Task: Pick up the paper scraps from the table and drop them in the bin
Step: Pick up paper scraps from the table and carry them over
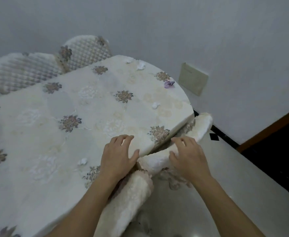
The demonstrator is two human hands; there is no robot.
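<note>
no scrap is picked up yet: both hands are empty with fingers spread, the left hand (118, 155) on the surface (37, 134) edge, the right hand (188, 155) over a chair (157, 161). scraps lie scattered, the nearest scrap (82, 161) just beside the left hand, which would need to pinch it; no bin is in view.

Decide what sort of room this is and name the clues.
Probably a home dining room: a table under a flowered tablecloth, padded chairs drawn up round it, and a plain wall with a switch plate.

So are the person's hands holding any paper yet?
No, both are empty. The left hand and right hand have spread fingers near the table edge; a white scrap lies untouched.
</note>
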